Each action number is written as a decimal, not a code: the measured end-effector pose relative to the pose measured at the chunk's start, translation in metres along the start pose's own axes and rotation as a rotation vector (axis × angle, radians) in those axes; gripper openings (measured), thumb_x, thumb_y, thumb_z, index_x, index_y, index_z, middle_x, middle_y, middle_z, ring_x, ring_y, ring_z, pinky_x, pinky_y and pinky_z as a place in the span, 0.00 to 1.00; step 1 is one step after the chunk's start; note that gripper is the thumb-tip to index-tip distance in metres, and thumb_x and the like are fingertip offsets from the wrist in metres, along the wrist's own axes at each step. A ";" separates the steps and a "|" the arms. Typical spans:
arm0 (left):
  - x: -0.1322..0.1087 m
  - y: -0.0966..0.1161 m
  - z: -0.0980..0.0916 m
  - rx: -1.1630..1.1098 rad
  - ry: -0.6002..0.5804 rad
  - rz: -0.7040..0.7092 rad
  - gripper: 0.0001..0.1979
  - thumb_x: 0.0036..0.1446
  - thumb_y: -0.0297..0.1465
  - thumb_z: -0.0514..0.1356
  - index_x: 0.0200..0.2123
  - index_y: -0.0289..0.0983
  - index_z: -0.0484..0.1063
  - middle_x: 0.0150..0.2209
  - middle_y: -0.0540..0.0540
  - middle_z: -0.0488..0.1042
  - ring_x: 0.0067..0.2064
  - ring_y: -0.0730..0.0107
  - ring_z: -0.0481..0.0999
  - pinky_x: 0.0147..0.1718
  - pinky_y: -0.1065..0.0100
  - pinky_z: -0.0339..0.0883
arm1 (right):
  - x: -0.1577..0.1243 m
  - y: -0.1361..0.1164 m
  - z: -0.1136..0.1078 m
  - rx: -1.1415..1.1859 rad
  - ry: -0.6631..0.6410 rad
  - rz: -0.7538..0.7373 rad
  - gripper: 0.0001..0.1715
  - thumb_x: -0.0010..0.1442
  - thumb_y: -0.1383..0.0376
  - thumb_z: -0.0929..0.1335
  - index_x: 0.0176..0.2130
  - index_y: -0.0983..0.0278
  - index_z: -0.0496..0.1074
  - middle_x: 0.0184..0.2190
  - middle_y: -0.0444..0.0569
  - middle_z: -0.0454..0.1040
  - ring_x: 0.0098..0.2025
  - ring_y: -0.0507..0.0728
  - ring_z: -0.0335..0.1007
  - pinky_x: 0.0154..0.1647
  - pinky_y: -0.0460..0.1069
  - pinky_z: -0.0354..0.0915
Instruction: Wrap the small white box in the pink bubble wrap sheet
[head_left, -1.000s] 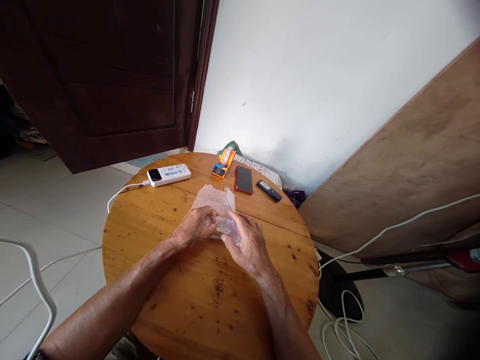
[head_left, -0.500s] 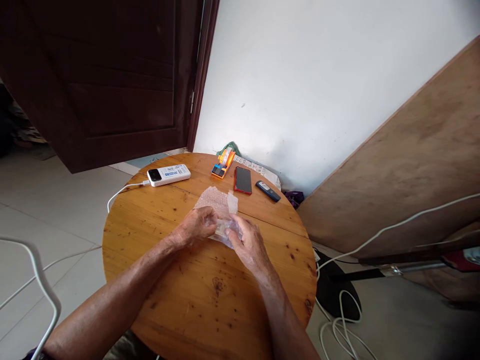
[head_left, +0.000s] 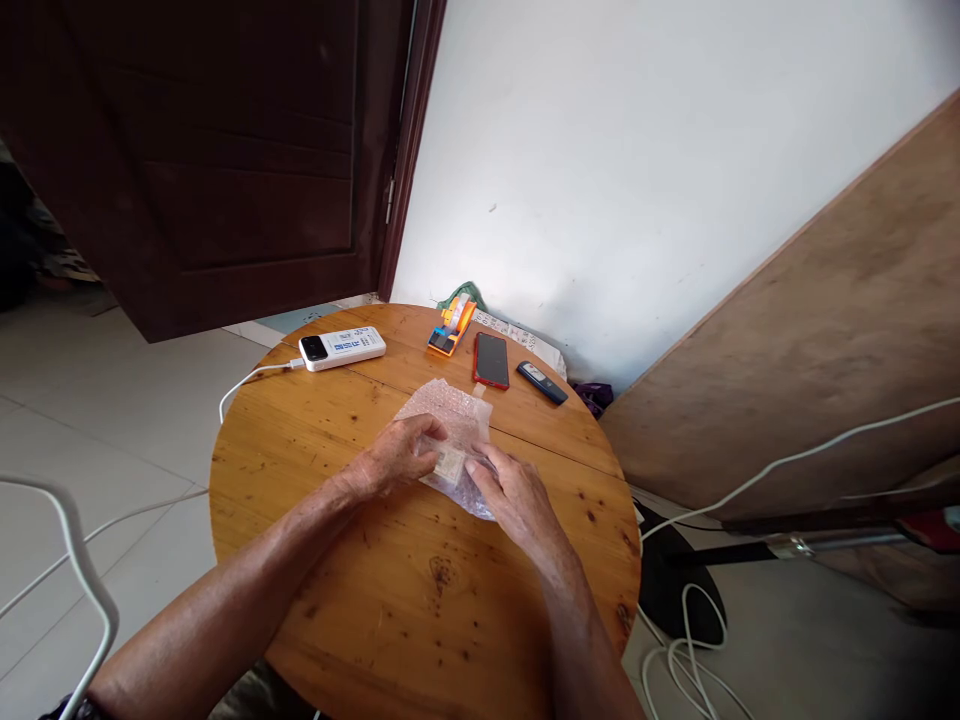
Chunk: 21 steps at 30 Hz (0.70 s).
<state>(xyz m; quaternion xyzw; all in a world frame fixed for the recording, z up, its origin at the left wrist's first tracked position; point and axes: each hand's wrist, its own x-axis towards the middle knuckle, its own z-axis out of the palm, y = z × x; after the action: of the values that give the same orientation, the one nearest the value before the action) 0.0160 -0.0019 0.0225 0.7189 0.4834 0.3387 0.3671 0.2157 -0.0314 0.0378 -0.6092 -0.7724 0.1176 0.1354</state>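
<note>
A sheet of clear bubble wrap (head_left: 450, 403) lies crumpled and partly spread on the round wooden table (head_left: 360, 600). In its middle a small flat pale piece (head_left: 449, 466) shows; whether it lies on or inside the wrap I cannot tell. My left hand (head_left: 401, 455) is at the wrap's left side, index finger and thumb curled onto the plastic beside the pale piece. From the right, my right hand (head_left: 517, 492) grips the wrap's edge between thumb and fingers, with part of that edge hidden beneath it.
Along the table's far side are a white power bank (head_left: 341, 348) with a cable, an orange tape dispenser (head_left: 452, 325), a red-edged phone (head_left: 491, 361) and a dark handheld device (head_left: 542, 382). A dark door (head_left: 247, 170) stands behind left. White cables (head_left: 697, 650) coil on the floor at right.
The bubble wrap is spread wider toward the lower right, and the pale piece shows more plainly. My right hand has shifted slightly right and down. The view has moved a little.
</note>
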 end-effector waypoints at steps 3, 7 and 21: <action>0.000 -0.001 0.001 -0.005 0.000 0.003 0.13 0.46 0.23 0.57 0.37 0.36 0.73 0.31 0.52 0.75 0.32 0.73 0.72 0.35 0.73 0.65 | -0.001 0.005 -0.005 -0.072 -0.030 0.045 0.22 0.66 0.61 0.62 0.55 0.65 0.72 0.46 0.57 0.79 0.49 0.65 0.74 0.50 0.56 0.62; -0.001 -0.003 0.001 0.005 -0.005 0.005 0.13 0.47 0.23 0.57 0.38 0.37 0.73 0.33 0.51 0.76 0.32 0.72 0.71 0.34 0.72 0.65 | -0.004 0.006 -0.005 -0.166 -0.041 0.087 0.23 0.63 0.62 0.66 0.56 0.65 0.72 0.43 0.56 0.80 0.48 0.64 0.73 0.49 0.56 0.59; 0.001 -0.004 0.003 0.055 0.021 0.032 0.14 0.46 0.23 0.57 0.37 0.37 0.74 0.36 0.50 0.78 0.37 0.70 0.74 0.39 0.71 0.67 | -0.008 -0.002 -0.005 -0.412 0.341 -0.112 0.14 0.61 0.70 0.66 0.46 0.63 0.76 0.56 0.58 0.71 0.55 0.67 0.65 0.51 0.61 0.58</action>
<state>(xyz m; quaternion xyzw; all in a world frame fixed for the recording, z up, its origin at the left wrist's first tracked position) 0.0175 -0.0006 0.0177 0.7328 0.4849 0.3388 0.3364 0.2174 -0.0397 0.0423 -0.5913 -0.7786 -0.1541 0.1428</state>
